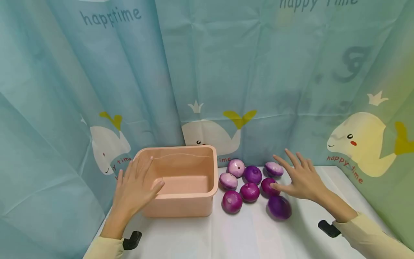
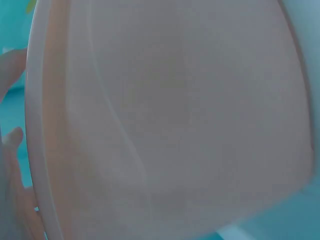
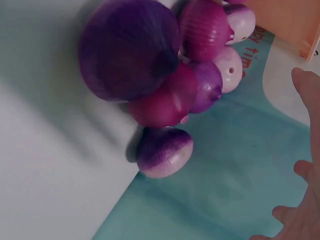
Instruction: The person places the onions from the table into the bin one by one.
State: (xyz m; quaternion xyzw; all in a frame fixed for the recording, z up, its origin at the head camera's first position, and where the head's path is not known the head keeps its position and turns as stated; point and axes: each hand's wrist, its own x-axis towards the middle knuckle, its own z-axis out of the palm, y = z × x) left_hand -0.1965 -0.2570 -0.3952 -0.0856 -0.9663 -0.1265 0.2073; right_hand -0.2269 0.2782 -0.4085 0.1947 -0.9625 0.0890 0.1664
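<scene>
A peach-coloured plastic bin (image 1: 181,207) stands on the table at the left, with its inside bare. My left hand (image 1: 134,185) is spread over the bin's left end, its fingers straight; whether it touches the rim I cannot tell. Several purple onions (image 1: 249,192) lie in a loose group to the right of the bin. Above their right side hovers my right hand (image 1: 304,180), fingers apart and nothing held. Closest to it are a red-purple onion (image 1: 269,187), partly behind the thumb, a large dark onion (image 1: 279,207) and a pale-and-purple onion (image 1: 274,169).
A blue-green curtain (image 1: 220,72) printed with whales hangs behind and around the white table (image 1: 239,237). The bin's back edge is close to the curtain. Black straps (image 1: 329,228) show at both wrists.
</scene>
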